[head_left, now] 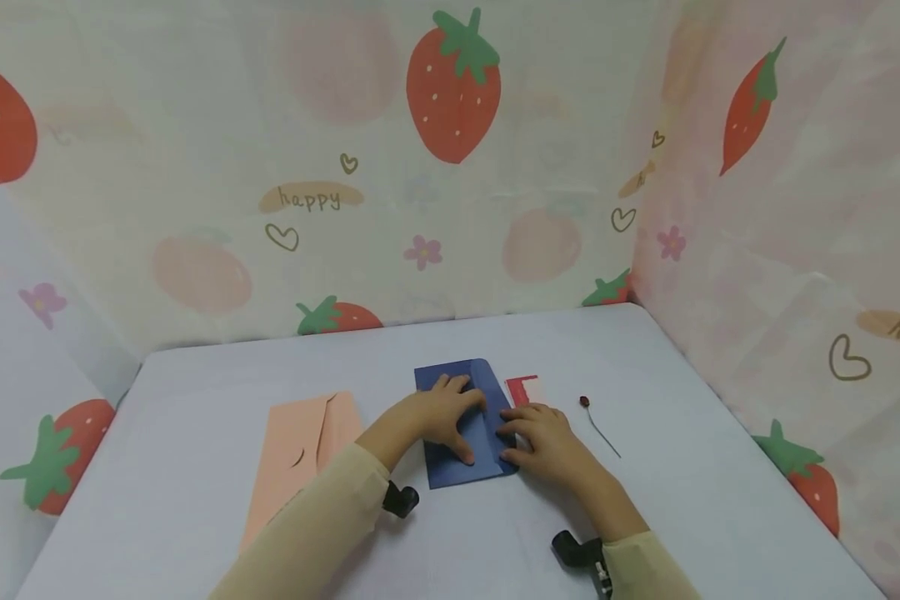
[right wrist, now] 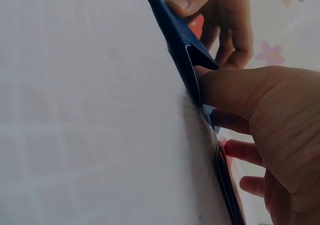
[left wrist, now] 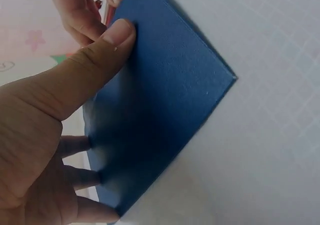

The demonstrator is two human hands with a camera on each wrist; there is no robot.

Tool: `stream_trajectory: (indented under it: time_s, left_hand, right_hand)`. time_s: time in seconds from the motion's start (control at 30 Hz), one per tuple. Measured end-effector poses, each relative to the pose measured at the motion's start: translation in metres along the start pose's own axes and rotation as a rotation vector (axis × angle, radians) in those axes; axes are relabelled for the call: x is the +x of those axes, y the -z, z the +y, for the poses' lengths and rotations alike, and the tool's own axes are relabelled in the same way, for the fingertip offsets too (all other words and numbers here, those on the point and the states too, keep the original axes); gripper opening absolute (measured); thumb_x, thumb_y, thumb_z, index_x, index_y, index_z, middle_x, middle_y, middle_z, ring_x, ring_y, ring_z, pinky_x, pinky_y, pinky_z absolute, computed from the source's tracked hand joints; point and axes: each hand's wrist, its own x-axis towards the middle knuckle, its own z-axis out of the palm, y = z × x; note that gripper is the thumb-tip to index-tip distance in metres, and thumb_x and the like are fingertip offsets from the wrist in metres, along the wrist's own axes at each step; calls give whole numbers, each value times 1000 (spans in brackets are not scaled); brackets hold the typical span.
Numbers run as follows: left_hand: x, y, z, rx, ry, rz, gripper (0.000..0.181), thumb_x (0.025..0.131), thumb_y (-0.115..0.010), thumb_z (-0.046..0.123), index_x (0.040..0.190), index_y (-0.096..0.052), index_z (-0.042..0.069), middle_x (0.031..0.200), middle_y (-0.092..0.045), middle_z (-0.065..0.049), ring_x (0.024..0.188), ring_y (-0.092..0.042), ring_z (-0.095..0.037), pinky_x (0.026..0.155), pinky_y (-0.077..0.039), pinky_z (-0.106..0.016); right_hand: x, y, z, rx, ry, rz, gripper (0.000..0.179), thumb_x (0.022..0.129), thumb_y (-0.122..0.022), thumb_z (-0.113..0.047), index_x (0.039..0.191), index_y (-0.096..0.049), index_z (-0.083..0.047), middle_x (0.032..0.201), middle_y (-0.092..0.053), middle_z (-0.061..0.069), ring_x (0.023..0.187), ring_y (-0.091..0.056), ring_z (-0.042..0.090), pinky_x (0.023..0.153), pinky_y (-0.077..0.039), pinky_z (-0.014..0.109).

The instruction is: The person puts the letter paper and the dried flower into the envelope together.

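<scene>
Strawberry-print walls are enclosing a white table. Your spread left hand is pressing one blue envelope; your right hand is touching its edge, pinch unclear; one flower is lying rightward.

1 blue envelope on white table, right-side flap unfolded

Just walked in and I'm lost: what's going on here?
A person's left hand rests on a blue paper envelope, while their right hand touches it at the opening. Nearby on the white table lie a peach paper envelope, a red-and-white card and a thin-stemmed dark-red flower.
</scene>
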Motion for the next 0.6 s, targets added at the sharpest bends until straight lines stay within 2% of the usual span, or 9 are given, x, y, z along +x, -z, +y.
stream_trajectory:
  time_s: [0.13, 0.27, 0.43, 0.6]
  left_hand:
    - [-3, 3, -4, -5, -35, -29, 78, 74, -84, 63, 138, -49, 37, 169, -23, -12, 154, -19, -47, 112, -34, -70]
    - [-6, 6, -9, -37, -76, -39, 77, 77, -86, 55, 139, -46, 35, 169, -21, -11, 155, -19, -41, 115, -34, -65]
    - [-10, 7, -13, -64, -109, 6, 78, 76, -87, 53, 138, -45, 32, 169, -22, -11, 155, -23, -34, 116, -37, -58]
    - [-13, 7, -15, -88, -109, 50, 80, 74, -88, 54, 136, -44, 32, 168, -24, -10, 153, -29, -31, 114, -41, -56]
  right_hand:
    - [0, 0, 1, 27, -5, -8, 33, 92, -78, -35, 121, -75, -20, 145, -60, 1, 141, -47, 29, 115, -32, 61]
    - [-1, -1, 2, 58, -3, -11, 32, 92, -77, -34, 121, -75, -21, 145, -61, 1, 141, -46, 29, 115, -32, 61]
    - [-1, -1, 5, 70, 5, 10, 30, 92, -77, -34, 120, -76, -21, 144, -62, 0, 141, -47, 29, 115, -33, 61]
    - [-1, 1, 5, 70, 7, 11, 28, 95, -74, -33, 120, -75, -21, 144, -61, 0, 141, -48, 29, 114, -33, 62]
